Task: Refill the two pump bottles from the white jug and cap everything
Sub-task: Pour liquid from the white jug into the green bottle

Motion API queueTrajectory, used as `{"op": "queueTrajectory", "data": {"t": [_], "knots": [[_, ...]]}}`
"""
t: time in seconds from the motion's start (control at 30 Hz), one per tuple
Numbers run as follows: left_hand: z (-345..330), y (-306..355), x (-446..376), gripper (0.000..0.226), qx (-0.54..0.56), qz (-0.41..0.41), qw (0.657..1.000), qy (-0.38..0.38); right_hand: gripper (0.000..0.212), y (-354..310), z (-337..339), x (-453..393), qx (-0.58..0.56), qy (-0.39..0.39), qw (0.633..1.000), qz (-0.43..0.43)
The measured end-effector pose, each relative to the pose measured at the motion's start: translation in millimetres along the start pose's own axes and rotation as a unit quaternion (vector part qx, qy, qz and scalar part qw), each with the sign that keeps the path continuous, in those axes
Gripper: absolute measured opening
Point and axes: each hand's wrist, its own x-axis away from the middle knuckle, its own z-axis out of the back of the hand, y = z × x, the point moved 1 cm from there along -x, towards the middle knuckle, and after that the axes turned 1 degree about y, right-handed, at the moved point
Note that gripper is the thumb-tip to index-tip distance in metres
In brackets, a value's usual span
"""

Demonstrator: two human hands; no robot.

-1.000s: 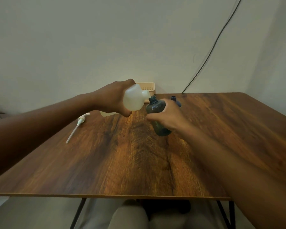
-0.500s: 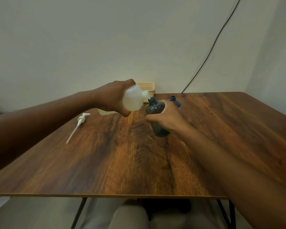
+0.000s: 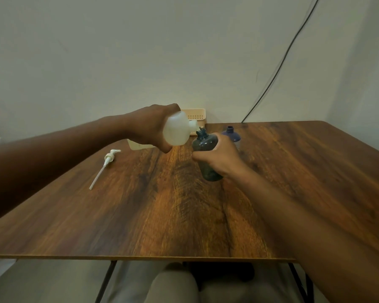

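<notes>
Above the middle of the table (image 3: 140, 215), the right hand (image 3: 219, 158) wraps its fingers around the dark pump bottle (image 3: 206, 154), tilted, neck open. The left hand (image 3: 149, 127) closes around the white jug (image 3: 176, 132), tipped so its spout sits just beside the bottle's mouth. Pouring well likely means holding spout over mouth and tipping slowly. Toward the far edge stands the second bottle (image 3: 231, 134), uncapped; a pump head (image 3: 108, 160) lies near the left edge.
</notes>
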Motion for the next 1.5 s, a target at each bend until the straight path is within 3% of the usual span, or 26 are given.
{"op": "queueTrajectory", "data": {"t": [0.67, 1.5], "knots": [[-1.9, 1.7, 1.7, 0.090, -0.004, 0.003, 1.000, -0.010, 0.059, 0.6, -4.7, 5.9, -0.014, 0.001, 1.000, 0.003], [2.4, -2.1, -0.9, 0.091, -0.011, 0.001, 1.000, -0.016, 0.066, -2.0, -7.2, 7.8, -0.022, 0.007, 1.000, -0.007]]}}
